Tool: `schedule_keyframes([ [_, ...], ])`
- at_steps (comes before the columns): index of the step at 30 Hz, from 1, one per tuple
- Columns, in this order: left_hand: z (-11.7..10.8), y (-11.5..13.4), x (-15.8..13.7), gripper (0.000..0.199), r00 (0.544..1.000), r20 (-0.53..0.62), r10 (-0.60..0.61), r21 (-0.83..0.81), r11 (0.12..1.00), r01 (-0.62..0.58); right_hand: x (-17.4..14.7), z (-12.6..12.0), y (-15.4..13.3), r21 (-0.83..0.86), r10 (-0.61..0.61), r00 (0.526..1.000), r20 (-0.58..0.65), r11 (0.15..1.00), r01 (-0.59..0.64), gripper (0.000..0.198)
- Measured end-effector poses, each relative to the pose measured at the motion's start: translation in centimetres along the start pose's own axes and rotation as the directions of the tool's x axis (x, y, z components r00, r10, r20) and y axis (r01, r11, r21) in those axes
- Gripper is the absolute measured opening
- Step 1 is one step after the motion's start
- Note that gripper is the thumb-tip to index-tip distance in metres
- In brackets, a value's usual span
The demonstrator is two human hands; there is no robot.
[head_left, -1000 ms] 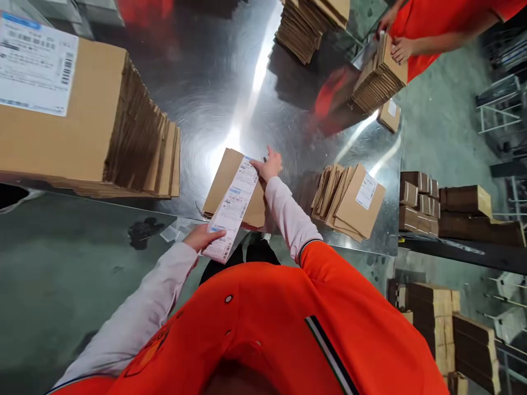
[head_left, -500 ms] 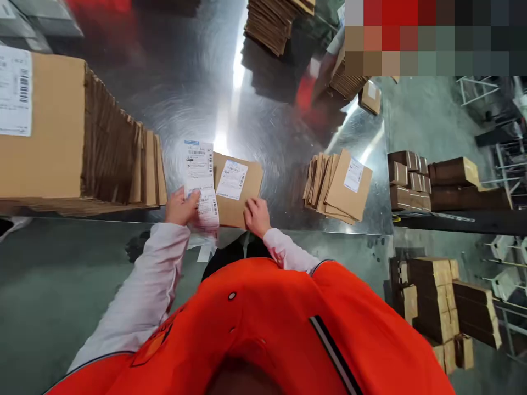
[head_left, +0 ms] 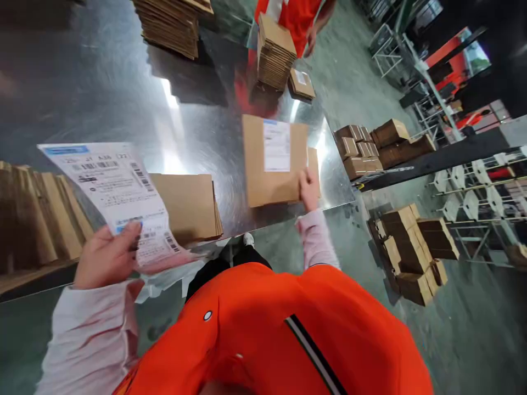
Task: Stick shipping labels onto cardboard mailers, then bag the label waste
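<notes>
My left hand [head_left: 107, 253] is closed on a strip of printed shipping labels [head_left: 119, 189], raised above the table and curling at its lower end. Pinched at its right edge by my right hand [head_left: 308, 189] is a flat cardboard box [head_left: 256, 159] with a white label on its face. Part of another cardboard piece [head_left: 313, 164] shows behind that box, at the table's right end. Between my hands lies a small stack of flat cardboard boxes [head_left: 185, 206], its top face bare where it shows; the label strip covers its left side.
A row of upright folded cardboard [head_left: 37, 214] lines the left of the metal table [head_left: 201, 134]. More cardboard stacks [head_left: 168, 27] stand at the back. Across the table, a person in red [head_left: 294, 16] is beside a cardboard pile [head_left: 275, 52]. Bundled boxes [head_left: 411, 252] sit on the floor at right.
My right hand has moved right with the labelled box, and a bare-topped stack now shows between my hands. My left hand has lifted the label strip. The view has turned right.
</notes>
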State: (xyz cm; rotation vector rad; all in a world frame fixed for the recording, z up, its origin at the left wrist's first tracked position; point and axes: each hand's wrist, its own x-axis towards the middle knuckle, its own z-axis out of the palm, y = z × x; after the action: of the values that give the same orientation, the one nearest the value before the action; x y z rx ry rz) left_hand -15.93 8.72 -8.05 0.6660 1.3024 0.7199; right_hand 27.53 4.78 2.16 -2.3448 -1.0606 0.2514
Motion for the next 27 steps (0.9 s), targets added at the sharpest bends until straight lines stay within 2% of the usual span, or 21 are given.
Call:
schedule_keyframes([
  [2, 0.2, 0.6, -1.0, 0.056, 0.998, -0.039, -0.044, 0.020, 0.999, 0.045, 3.4, -5.4, 1.0, -0.095, 0.039, 0.996, -0.081, 0.994, -0.047, 0.043],
  [3, 0.4, 0.7, -1.2, 0.057, 0.996, -0.055, -0.067, 0.028, 0.997, 0.069, 4.4, -6.8, 1.0, -0.194, 0.061, 0.988, -0.144, 0.977, -0.089, 0.043],
  [4, 0.7, 0.7, -1.4, 0.058, 0.994, -0.072, -0.082, 0.027, 0.996, 0.084, 4.8, -7.1, 0.6, -0.266, 0.060, 0.981, -0.184, 0.958, -0.109, 0.046],
  [5, 1.0, 0.5, -1.4, 0.059, 0.992, -0.082, -0.092, 0.018, 0.995, 0.094, 4.6, -6.4, -0.2, -0.324, 0.039, 0.980, -0.196, 0.940, -0.103, 0.050],
  [6, 1.5, 0.2, -1.4, 0.061, 0.992, -0.081, -0.097, 0.004, 0.995, 0.097, 3.7, -4.6, -1.3, -0.342, 0.009, 0.989, -0.151, 0.938, -0.061, 0.056],
  [7, 2.0, -0.2, -1.4, 0.065, 0.992, -0.074, -0.106, -0.009, 0.994, 0.105, 2.1, -2.0, -2.6, -0.319, -0.018, 0.998, -0.058, 0.948, -0.001, 0.060],
  [8, 2.6, -0.6, -1.4, 0.070, 0.990, -0.056, -0.130, -0.018, 0.992, 0.129, 0.1, 1.2, -3.9, -0.208, -0.077, 0.989, 0.124, 0.973, 0.102, 0.063],
  [9, 3.3, -1.0, -1.4, 0.075, 0.987, -0.025, -0.157, -0.015, 0.988, 0.157, -2.4, 4.7, -5.2, -0.018, -0.109, 0.931, 0.348, 0.992, 0.122, 0.073],
  [10, 3.9, -1.3, -1.5, 0.078, 0.984, 0.016, -0.176, 0.001, 0.984, 0.176, -5.2, 8.1, -6.4, 0.172, -0.138, 0.842, 0.521, 0.984, 0.055, 0.079],
  [11, 4.4, -1.5, -1.5, 0.079, 0.983, 0.053, -0.177, 0.023, 0.984, 0.176, -8.0, 11.1, -7.3, 0.318, -0.180, 0.734, 0.655, 0.947, -0.051, 0.071],
  [12, 4.7, -1.7, -1.5, 0.076, 0.987, 0.067, -0.145, 0.039, 0.989, 0.143, -10.6, 13.6, -8.0, 0.388, -0.190, 0.690, 0.698, 0.910, -0.143, 0.049],
  [14, 4.9, -2.0, -1.5, 0.069, 1.000, 0.029, -0.011, 0.040, 0.999, 0.010, -14.8, 16.6, -8.7, 0.400, -0.192, 0.621, 0.760, 0.891, -0.214, 0.020],
  [15, 4.8, -2.1, -1.5, 0.066, 0.998, -0.018, 0.058, 0.024, 0.998, -0.058, -16.0, 17.2, -8.9, 0.385, -0.191, 0.587, 0.787, 0.895, -0.224, 0.014],
  [17, 4.2, -2.4, -1.3, 0.059, 0.987, -0.112, 0.114, -0.009, 0.993, -0.116, -16.7, 17.4, -9.0, 0.366, -0.213, 0.501, 0.839, 0.901, -0.231, 0.012],
  [18, 4.0, -2.5, -1.3, 0.055, 0.984, -0.142, 0.109, -0.010, 0.994, -0.111, -16.4, 17.3, -9.1, 0.373, -0.228, 0.486, 0.844, 0.900, -0.225, 0.016],
  [19, 3.8, -2.7, -1.3, 0.051, 0.983, -0.162, 0.090, 0.000, 0.996, -0.092, -15.8, 17.2, -9.3, 0.386, -0.242, 0.501, 0.831, 0.899, -0.206, 0.023],
  [21, 3.8, -3.3, -1.2, 0.044, 0.981, -0.184, 0.061, 0.041, 0.998, -0.054, -14.3, 17.0, -10.1, 0.404, -0.271, 0.567, 0.778, 0.907, -0.120, 0.032],
  [22, 4.0, -3.6, -1.2, 0.042, 0.979, -0.198, 0.055, 0.053, 0.998, -0.046, -13.6, 17.0, -10.5, 0.398, -0.288, 0.590, 0.754, 0.915, -0.062, 0.029],
  [24, 4.6, -4.2, -0.9, 0.041, 0.969, -0.241, 0.049, 0.049, 0.998, -0.038, -12.8, 17.2, -11.2, 0.357, -0.309, 0.593, 0.743, 0.933, 0.040, 0.015],
  [27, 5.4, -5.2, -0.1, 0.046, 0.957, -0.289, 0.021, -0.005, 1.000, -0.024, -12.0, 18.1, -11.5, 0.298, -0.275, 0.593, 0.757, 0.953, 0.061, 0.010],
])
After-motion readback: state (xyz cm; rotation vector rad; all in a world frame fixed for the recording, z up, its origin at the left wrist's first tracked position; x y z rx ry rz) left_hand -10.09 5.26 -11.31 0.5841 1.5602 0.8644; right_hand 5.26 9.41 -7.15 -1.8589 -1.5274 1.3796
